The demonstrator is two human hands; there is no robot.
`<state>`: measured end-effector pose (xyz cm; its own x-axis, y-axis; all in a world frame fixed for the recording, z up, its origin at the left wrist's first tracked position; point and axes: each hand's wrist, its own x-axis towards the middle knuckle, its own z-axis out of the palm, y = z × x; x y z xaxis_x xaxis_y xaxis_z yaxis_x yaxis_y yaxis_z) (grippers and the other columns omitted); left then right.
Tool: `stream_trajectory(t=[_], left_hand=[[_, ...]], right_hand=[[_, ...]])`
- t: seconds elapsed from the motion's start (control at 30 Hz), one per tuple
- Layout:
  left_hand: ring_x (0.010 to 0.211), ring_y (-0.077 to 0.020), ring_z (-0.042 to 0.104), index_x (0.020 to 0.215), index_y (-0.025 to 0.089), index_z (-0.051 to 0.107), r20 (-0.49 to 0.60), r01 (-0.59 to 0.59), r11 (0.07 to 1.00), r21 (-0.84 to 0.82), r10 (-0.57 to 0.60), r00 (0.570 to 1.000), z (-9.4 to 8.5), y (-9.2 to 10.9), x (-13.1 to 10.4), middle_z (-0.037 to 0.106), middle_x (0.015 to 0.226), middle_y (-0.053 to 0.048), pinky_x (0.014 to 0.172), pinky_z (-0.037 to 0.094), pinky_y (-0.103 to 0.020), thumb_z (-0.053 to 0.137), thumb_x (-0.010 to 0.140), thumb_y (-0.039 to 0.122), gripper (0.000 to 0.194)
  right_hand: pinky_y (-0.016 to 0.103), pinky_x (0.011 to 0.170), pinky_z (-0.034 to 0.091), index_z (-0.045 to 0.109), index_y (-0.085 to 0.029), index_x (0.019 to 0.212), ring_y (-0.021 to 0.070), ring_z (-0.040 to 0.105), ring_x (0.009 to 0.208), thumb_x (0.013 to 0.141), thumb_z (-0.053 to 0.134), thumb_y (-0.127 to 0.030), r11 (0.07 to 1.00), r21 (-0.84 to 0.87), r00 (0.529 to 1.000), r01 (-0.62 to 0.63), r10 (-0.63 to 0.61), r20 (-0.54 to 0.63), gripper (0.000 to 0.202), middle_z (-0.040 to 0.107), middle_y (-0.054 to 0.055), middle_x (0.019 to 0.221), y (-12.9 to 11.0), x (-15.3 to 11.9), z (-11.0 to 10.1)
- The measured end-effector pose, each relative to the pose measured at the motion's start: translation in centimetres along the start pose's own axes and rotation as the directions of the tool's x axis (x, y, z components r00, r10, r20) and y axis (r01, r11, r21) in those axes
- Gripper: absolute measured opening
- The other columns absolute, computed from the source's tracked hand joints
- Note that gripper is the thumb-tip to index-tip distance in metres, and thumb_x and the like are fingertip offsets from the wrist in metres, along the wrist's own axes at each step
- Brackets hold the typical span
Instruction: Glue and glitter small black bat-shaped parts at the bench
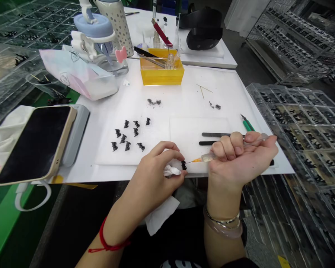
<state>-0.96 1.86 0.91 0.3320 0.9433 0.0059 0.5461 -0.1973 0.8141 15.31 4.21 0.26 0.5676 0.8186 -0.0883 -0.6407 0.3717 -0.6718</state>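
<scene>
My left hand pinches a small black bat-shaped piece between thumb and fingertips near the mat's front edge. A crumpled white tissue is tucked in the same hand. In my right hand is a clear syringe, fingers wrapped round its barrel. Its orange-based needle points left, the tip at or very near the black piece; contact cannot be made out. Several similar black pieces lie on the white mat left of centre. Two dark flat tools lie partly behind my right hand.
A yellow box with tools stands at the back. A green-handled knife lies at right, beside compartment trays. Left are a phone, a pastel packet and a lidded cup. Dark crumbs dot the mat.
</scene>
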Motion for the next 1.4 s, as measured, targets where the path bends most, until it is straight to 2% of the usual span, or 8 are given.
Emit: stream_trajectory(t=[0.33,1.23,1.4], left_hand=[[0.073,-0.0103,0.058,0.086,0.02,0.066,-0.001,-0.005,0.999,0.033,0.005,1.0,0.18,0.09,0.14,0.059,0.107,-0.002,0.071,0.049,-0.024,0.068,0.072,0.014,0.015],[0.071,-0.009,0.057,0.086,0.019,0.067,-0.001,0.002,0.999,0.051,-0.002,1.0,0.2,0.09,0.06,0.058,0.108,-0.003,0.069,0.047,-0.023,0.067,0.072,0.013,0.015],[0.07,-0.0086,0.056,0.086,0.019,0.066,0.0,-0.004,0.999,0.049,0.004,1.0,0.2,0.1,0.09,0.058,0.108,-0.003,0.069,0.047,-0.022,0.066,0.072,0.012,0.015]], right_hand=[[0.017,0.031,0.009,0.037,-0.021,0.057,0.005,0.016,0.029,0.091,0.03,-0.049,1.0,-0.023,1.0,-0.009,0.008,-0.013,0.045,0.026,-0.009,0.038,0.04,-0.08,0.36],[0.017,0.029,0.011,0.038,-0.02,0.054,0.0052,0.015,0.029,0.091,0.031,-0.048,1.0,-0.018,0.998,0.011,-0.012,-0.054,0.047,0.027,-0.008,0.036,0.06,-0.11,0.63],[0.017,0.028,0.013,0.04,-0.021,0.055,0.0056,0.015,0.029,0.092,0.029,-0.048,0.998,-0.031,0.999,0.047,-0.047,-0.018,0.047,0.027,-0.008,0.036,0.34,0.0,0.58]])
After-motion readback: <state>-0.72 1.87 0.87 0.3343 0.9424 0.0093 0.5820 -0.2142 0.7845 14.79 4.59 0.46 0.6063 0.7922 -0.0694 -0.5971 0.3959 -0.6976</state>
